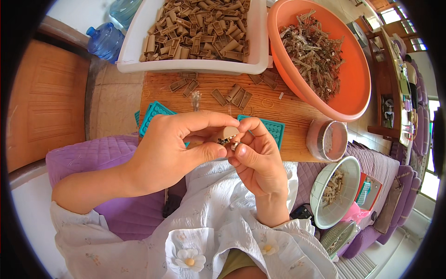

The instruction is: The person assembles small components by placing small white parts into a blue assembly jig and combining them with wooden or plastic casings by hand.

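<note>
Closed around a small tan plastic casing [229, 132], my left hand [169, 151] has its thumb and fingers on either side of it. Tiny dark and shiny parts show at the casing's near end. My right hand [261, 165] pinches a small silvery piece [235, 145] right beside that end; its exact kind is too small to tell. Both hands meet above the near edge of the wooden table [209, 93]. Teal trays with rounded pockets lie under them, one at the left [155, 114] and one at the right [274, 130], each partly covered.
A white bin [195, 66] of tan casings stands at the back, with several loose casings [234, 95] before it. At the right are an orange basin [357, 88] of thin clear-and-brown parts, a clear round tub [320, 139], and a pale green basin [320, 200] on purple seating.
</note>
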Tool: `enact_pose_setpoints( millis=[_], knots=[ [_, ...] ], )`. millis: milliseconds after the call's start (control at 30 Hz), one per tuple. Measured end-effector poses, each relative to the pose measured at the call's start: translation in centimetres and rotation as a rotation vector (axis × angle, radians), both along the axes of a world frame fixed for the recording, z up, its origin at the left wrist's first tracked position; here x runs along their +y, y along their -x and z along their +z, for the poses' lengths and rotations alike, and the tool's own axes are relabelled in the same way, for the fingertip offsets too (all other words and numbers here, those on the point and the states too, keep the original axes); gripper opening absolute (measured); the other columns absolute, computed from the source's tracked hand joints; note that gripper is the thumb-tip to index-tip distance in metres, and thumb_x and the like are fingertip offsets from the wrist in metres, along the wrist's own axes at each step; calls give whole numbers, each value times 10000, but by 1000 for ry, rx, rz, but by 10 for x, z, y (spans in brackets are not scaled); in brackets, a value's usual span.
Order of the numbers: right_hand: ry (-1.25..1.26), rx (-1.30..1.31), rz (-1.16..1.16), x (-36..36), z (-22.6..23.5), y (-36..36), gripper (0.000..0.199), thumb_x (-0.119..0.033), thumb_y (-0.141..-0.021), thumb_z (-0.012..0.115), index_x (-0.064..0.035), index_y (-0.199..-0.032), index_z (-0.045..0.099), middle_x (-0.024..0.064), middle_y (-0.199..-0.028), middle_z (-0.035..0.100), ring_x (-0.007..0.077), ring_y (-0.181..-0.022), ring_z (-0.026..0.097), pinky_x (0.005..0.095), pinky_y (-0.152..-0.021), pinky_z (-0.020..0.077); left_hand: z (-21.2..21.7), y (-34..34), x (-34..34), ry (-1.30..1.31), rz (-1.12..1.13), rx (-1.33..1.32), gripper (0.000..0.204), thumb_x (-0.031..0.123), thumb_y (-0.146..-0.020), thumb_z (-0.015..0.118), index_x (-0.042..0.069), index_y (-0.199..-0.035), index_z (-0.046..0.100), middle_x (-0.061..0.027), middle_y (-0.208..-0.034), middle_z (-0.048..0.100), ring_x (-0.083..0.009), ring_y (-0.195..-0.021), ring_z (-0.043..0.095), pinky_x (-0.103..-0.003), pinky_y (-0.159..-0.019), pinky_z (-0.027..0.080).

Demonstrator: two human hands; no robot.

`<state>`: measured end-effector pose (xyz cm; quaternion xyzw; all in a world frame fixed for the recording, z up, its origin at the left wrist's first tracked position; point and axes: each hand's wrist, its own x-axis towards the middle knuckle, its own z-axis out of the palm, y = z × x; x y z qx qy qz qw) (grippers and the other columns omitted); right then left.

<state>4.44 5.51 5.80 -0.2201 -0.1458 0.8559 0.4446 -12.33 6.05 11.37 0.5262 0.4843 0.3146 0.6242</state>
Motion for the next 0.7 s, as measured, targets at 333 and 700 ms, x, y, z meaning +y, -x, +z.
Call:
enact_pose_setpoints(
  millis=[333,700],
  knots=[
    [-6,-55,2,8,-2,7,312,-8,-759,587,-65,-1014,416,20,-918,459,93,-755,534,206,-615,489,-1,-2,5,-69,-41,139,315,-14,-733,595,-17,-1043,538,-88,-958,581,-119,-832,556,-263,-729,481],
    [-337,-362,-24,13,0,5,347,-22,-757,598,-23,-1049,409,40,-928,469,105,-777,544,211,-602,461,-1,1,2,182,-25,-49,279,70,-803,540,-18,-1063,493,-61,-957,552,-84,-813,541,-222,-736,447]
  ],
)
